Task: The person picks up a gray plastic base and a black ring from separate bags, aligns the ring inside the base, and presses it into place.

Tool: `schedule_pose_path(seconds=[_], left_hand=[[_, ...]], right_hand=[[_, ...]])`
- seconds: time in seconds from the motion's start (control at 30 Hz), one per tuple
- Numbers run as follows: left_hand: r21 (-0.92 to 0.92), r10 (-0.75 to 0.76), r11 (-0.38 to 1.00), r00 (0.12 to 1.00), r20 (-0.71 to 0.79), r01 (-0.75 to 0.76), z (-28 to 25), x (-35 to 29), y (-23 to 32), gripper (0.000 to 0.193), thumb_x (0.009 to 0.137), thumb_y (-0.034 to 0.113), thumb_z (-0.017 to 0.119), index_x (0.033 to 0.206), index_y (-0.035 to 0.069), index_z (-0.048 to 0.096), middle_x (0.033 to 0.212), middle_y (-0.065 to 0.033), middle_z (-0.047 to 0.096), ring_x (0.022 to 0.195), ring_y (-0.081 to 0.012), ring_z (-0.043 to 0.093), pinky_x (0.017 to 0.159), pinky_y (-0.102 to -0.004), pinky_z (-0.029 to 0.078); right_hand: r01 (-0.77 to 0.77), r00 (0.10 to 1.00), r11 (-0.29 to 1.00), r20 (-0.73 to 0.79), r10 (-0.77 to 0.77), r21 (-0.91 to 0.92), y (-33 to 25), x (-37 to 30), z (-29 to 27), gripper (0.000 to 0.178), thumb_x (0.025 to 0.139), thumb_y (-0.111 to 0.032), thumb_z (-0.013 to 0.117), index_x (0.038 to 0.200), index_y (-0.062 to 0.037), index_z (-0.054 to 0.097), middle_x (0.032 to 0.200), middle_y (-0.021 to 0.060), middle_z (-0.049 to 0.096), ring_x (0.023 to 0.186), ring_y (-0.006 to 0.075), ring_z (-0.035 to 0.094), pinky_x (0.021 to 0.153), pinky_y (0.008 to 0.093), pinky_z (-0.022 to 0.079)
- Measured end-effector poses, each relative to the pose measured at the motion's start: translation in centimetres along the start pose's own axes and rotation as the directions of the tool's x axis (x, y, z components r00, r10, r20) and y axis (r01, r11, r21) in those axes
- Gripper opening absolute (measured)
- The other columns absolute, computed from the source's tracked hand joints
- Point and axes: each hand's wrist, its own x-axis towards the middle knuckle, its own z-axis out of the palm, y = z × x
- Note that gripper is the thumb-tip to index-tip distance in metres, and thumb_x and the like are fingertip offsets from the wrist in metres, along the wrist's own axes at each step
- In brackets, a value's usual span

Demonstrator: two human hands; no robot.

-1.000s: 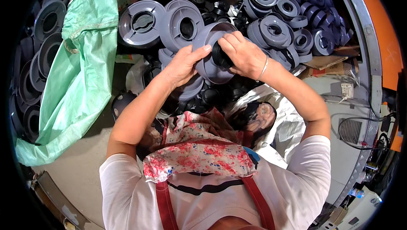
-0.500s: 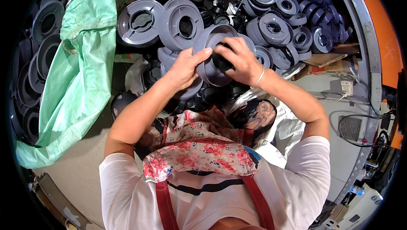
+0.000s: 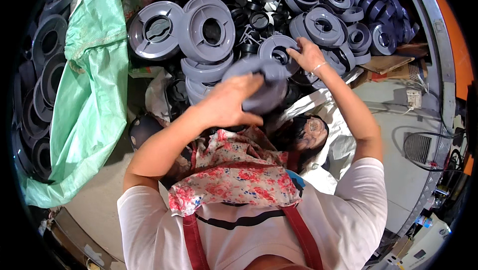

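Taking the clock from the picture's centre, the left hand (image 3: pixel 230 101) is just inside eleven o'clock, its grip released, fingers and thumb spread apart. A blurred grey ring (image 3: pixel 269 94) lies close beyond it toward one o'clock; whether they touch I cannot tell. Farther out, between one and two o'clock, the right hand (image 3: pixel 307 57) has its fingertips at the rim of a second grey ring (image 3: pixel 268 50); whether its grip is clenched I cannot tell. A green sack (image 3: pixel 94 85) hangs toward nine o'clock.
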Motion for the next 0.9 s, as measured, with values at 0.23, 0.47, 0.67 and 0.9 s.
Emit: schedule_pose_path(seconds=[0.23, 0.47, 0.67, 0.9], left_hand=[[-0.160, -0.240, 0.954, 0.966, 0.100, 0.253, 0.5, 1.4, -0.4, 0.059, 0.075, 0.028, 0.066, 0.123, -0.002, 0.047, 0.118, -0.0200, 0.053, 0.112, -0.0310, 0.050, 0.094, -0.0362, 0.040], [0.155, 0.071, 0.985, 0.997, 0.017, -0.073, 0.7, 3.6, -0.4, 0.073, 0.054, 0.006, 0.073, 0.121, 0.000, 0.046, 0.120, -0.0162, 0.050, 0.117, -0.0331, 0.043, 0.103, -0.0480, 0.027], [-0.626, -0.605, 0.649, 0.792, -0.079, 0.433, -1.3, 3.8, -1.3, 0.062, 0.065, 0.032, 0.077, 0.109, -0.003, 0.052, 0.098, -0.0160, 0.060, 0.092, -0.0224, 0.059, 0.081, -0.0324, 0.045], [-0.829, -0.717, 0.477, 0.676, -0.174, 0.293, -1.1, 3.5, -4.0, 0.049, 0.079, 0.038, 0.067, 0.103, -0.003, 0.053, 0.092, -0.0063, 0.059, 0.085, -0.0120, 0.054, 0.075, -0.0271, 0.045]], right_hand=[[-0.238, 0.927, 0.916, 0.205, 0.313, -0.323, 3.0, 3.3, 3.7, 0.075, 0.063, -0.038, 0.074, 0.117, 0.0041, 0.042, 0.110, 0.0277, 0.055, 0.104, 0.0381, 0.054, 0.090, 0.0389, 0.043], [0.370, 0.845, 0.913, 0.346, -0.407, 0.169, -3.4, 2.7, -1.4, 0.042, 0.067, -0.023, 0.073, 0.101, -0.0023, 0.059, 0.080, 0.0164, 0.063, 0.074, 0.0226, 0.062, 0.070, 0.0336, 0.048], [-0.085, 0.988, 0.993, -0.120, 0.095, 0.087, 2.0, 16.1, 6.8, 0.071, 0.072, -0.048, 0.065, 0.111, 0.0090, 0.050, 0.104, 0.0287, 0.057, 0.101, 0.0381, 0.055, 0.087, 0.0396, 0.044], [-0.164, 0.967, 0.911, -0.122, 0.225, 0.378, 2.0, 15.9, 10.0, 0.024, 0.071, -0.019, 0.068, 0.071, 0.0024, 0.059, 0.066, 0.0138, 0.060, 0.061, 0.0229, 0.062, 0.055, 0.0343, 0.050]])
